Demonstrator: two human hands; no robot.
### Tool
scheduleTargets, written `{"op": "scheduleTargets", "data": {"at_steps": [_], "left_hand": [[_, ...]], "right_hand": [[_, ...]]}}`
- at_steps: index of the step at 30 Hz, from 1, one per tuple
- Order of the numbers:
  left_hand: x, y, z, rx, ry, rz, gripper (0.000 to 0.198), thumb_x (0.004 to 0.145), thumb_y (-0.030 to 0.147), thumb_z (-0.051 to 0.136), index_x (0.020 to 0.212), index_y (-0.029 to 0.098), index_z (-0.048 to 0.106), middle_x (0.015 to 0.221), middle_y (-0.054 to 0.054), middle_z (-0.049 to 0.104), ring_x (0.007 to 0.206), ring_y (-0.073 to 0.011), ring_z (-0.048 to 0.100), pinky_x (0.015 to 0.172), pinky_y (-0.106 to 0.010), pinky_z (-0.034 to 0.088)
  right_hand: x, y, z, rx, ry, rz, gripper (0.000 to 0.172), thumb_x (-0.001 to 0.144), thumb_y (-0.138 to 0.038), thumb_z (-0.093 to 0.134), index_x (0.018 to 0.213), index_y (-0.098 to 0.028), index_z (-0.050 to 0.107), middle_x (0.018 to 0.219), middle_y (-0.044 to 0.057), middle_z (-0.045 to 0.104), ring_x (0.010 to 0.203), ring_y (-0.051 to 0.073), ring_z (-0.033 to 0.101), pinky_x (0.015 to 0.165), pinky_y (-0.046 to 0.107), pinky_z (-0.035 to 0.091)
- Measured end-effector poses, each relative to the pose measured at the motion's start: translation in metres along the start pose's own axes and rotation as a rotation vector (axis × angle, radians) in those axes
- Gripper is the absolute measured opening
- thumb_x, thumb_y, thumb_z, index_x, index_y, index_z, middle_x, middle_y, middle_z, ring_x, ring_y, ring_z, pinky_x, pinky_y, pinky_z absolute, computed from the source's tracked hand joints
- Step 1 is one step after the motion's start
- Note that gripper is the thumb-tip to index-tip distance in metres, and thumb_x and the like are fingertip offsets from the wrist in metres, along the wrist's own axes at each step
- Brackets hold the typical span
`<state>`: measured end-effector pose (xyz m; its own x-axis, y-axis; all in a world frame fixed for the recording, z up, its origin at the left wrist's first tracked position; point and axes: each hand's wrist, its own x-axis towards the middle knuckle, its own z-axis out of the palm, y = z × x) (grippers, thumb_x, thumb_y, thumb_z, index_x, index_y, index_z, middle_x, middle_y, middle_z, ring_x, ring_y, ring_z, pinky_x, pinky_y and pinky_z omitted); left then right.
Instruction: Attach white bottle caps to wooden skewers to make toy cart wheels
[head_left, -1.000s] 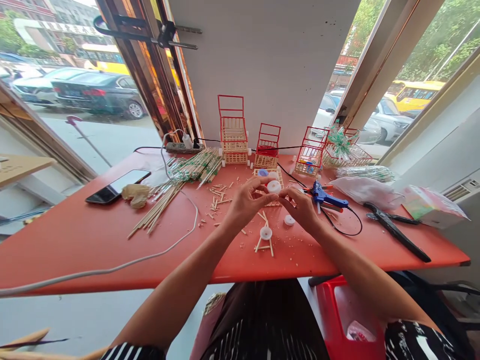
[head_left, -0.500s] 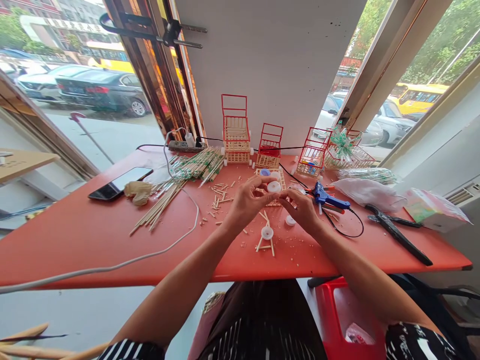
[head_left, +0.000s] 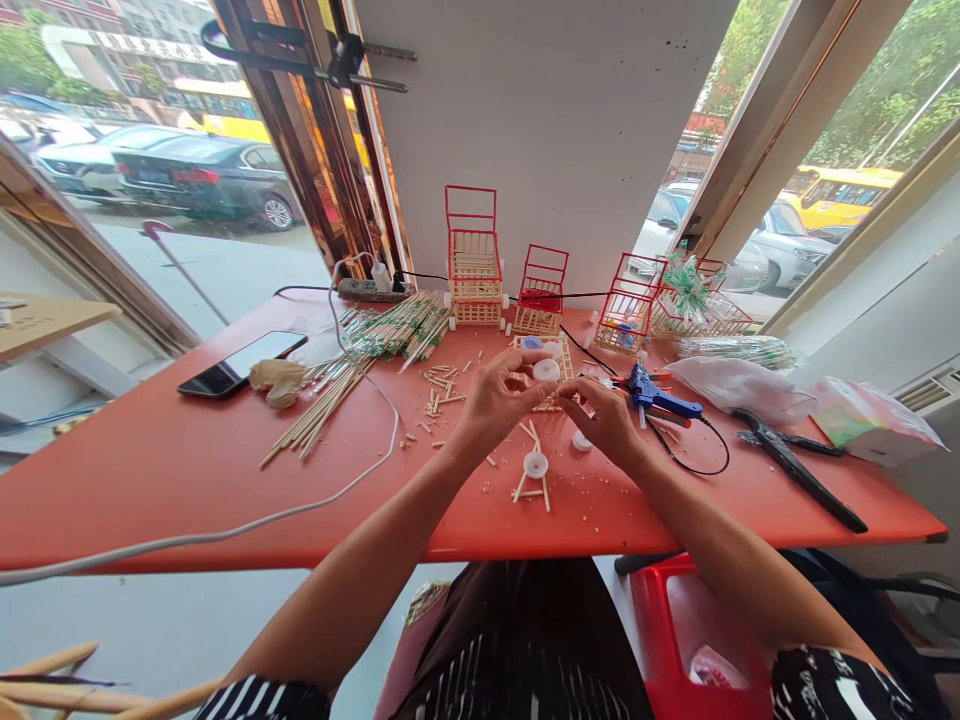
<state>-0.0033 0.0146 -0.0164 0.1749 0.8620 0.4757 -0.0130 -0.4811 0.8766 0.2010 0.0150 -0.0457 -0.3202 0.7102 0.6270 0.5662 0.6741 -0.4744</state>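
My left hand (head_left: 496, 398) is closed, thumb and fingers pinching a white round plastic cap (head_left: 547, 370) by its edge. Its fingertips meet those of my right hand (head_left: 598, 408), which is closed too; whatever lies in that pinch is hidden. Below the hands, another white cap (head_left: 535, 465) rests on a small frame of wooden sticks (head_left: 534, 493). A further cap (head_left: 581, 441) sits partly under my right hand. Behind the fingers lie a blue cap (head_left: 532, 343) and a stick lattice (head_left: 564, 352).
Stick-built carts (head_left: 475, 265) with red handles line the back of the red table (head_left: 300, 500). A blue glue gun (head_left: 660, 395) and black-handled tool (head_left: 802, 470) lie right. Stick bundles (head_left: 397, 325), cut pieces (head_left: 441, 388), a phone (head_left: 244, 365) and white cable (head_left: 300, 506) are left.
The held cap tilts slightly and sits a little lower in my fingers. Both hands stay almost in place, fingertips together.
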Motion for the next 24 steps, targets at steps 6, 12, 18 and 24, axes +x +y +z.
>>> {"op": "scheduleTargets", "data": {"at_steps": [6, 12, 18, 24], "left_hand": [[-0.0004, 0.0006, 0.0004, 0.004, 0.013, -0.003, 0.035, 0.079, 0.033, 0.078, 0.112, 0.019, 0.076, 0.111, -0.009, 0.076, 0.092, -0.0184, 0.067, 0.078, -0.029, 0.055], [-0.0005, 0.0001, 0.0002, -0.001, 0.015, -0.004, 0.036, 0.079, 0.033, 0.078, 0.113, 0.019, 0.075, 0.113, -0.009, 0.076, 0.095, -0.0189, 0.068, 0.078, -0.028, 0.055], [0.0, -0.0021, 0.0003, 0.004, 0.017, 0.0, 0.036, 0.08, 0.03, 0.077, 0.114, 0.019, 0.075, 0.113, -0.01, 0.076, 0.094, -0.0184, 0.067, 0.079, -0.028, 0.054], [-0.0006, 0.0006, 0.0003, -0.008, 0.0, -0.014, 0.04, 0.08, 0.034, 0.078, 0.116, 0.017, 0.074, 0.112, -0.01, 0.075, 0.096, -0.0185, 0.066, 0.078, -0.028, 0.053]], "right_hand": [[0.0009, -0.0019, -0.0006, 0.015, 0.001, -0.012, 0.013, 0.098, -0.032, 0.06, 0.091, -0.024, 0.068, 0.087, 0.003, 0.072, 0.075, 0.018, 0.062, 0.071, 0.031, 0.048], [0.001, -0.0026, -0.001, 0.009, -0.011, -0.016, 0.012, 0.098, -0.03, 0.059, 0.091, -0.024, 0.067, 0.087, 0.003, 0.072, 0.075, 0.017, 0.062, 0.071, 0.03, 0.048], [0.0001, -0.0017, -0.0005, 0.02, -0.01, -0.026, 0.01, 0.097, -0.028, 0.061, 0.091, -0.024, 0.067, 0.086, 0.002, 0.071, 0.075, 0.017, 0.062, 0.071, 0.03, 0.048], [0.001, -0.0023, -0.0004, 0.012, 0.01, -0.052, 0.01, 0.098, -0.026, 0.06, 0.091, -0.022, 0.066, 0.083, 0.002, 0.071, 0.072, 0.015, 0.06, 0.065, 0.027, 0.045]]}}
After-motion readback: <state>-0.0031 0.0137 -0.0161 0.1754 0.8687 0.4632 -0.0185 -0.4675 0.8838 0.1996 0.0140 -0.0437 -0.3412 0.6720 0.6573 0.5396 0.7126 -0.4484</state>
